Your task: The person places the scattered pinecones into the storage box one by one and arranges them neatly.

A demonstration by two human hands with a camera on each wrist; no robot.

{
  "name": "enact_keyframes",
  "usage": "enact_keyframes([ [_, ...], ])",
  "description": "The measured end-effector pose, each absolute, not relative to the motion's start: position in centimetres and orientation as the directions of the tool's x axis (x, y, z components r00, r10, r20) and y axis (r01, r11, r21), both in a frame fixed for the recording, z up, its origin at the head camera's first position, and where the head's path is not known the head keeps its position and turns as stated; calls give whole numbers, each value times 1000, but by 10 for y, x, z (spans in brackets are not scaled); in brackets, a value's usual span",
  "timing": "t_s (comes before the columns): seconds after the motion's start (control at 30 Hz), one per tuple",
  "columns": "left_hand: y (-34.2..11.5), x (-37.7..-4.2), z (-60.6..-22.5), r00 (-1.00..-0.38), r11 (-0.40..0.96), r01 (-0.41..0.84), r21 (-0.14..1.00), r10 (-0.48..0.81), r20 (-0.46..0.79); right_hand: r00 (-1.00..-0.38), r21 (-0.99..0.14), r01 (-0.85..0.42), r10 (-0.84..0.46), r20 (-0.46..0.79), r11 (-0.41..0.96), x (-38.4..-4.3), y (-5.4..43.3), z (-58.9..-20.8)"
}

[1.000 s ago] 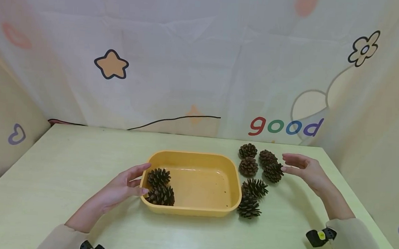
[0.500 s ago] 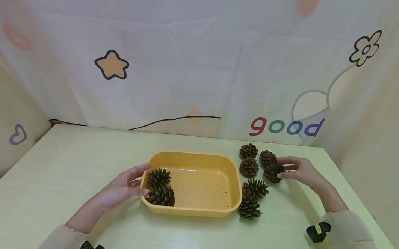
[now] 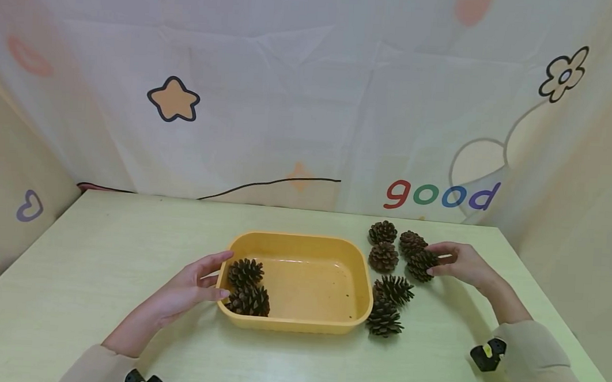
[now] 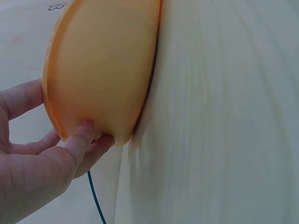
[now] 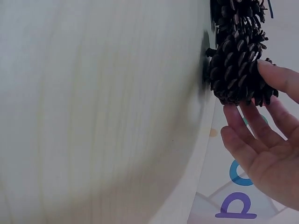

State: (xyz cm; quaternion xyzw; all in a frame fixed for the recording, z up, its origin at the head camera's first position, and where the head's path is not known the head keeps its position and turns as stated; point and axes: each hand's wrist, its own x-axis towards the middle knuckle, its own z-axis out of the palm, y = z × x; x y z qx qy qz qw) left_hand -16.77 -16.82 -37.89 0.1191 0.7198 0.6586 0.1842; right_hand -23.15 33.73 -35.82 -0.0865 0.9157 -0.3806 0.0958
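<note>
My left hand (image 3: 189, 286) holds the left end of a yellow plastic basin (image 3: 309, 325), its fingers spread along the rim and outer wall; the left wrist view shows the fingertips on the basin wall (image 4: 103, 70). Inside the basin, at its left end, lie two brown pine cones, a rear one (image 3: 246, 272) and a front one (image 3: 250, 301). On the right, my right hand (image 3: 463, 264) pinches a pine cone (image 3: 421, 265) between thumb and fingers. In the right wrist view this pine cone (image 5: 236, 67) sits low over the table, the fingertips at its side.
More pine cones stand right of the basin: one (image 3: 412, 243) behind the pinched one, two (image 3: 383, 257) at the back, and two (image 3: 385, 317) against the basin's right wall. A printed cloth (image 3: 268, 114) hangs behind the pale table (image 3: 126, 251).
My right hand has moved left and closed its thumb and fingers on the nearest pine cone. My left hand and the basin have stayed in place.
</note>
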Motion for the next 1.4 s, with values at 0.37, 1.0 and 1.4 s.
enact_keyframes([
  [0.37,-169,-166,-379,-904,107,-78,991,412,-116,-970,-725,-97,-229,-86,682,-222,338,-354],
  [1.0,-167,-166,-377,-906,117,-75,990,407,-117,-966,-795,-153,-257,-4,587,-186,308,-326],
  [1.4,-168,-167,-378,-907,117,-80,990,403,-121,-955,-825,-207,-290,55,526,-173,272,-315],
])
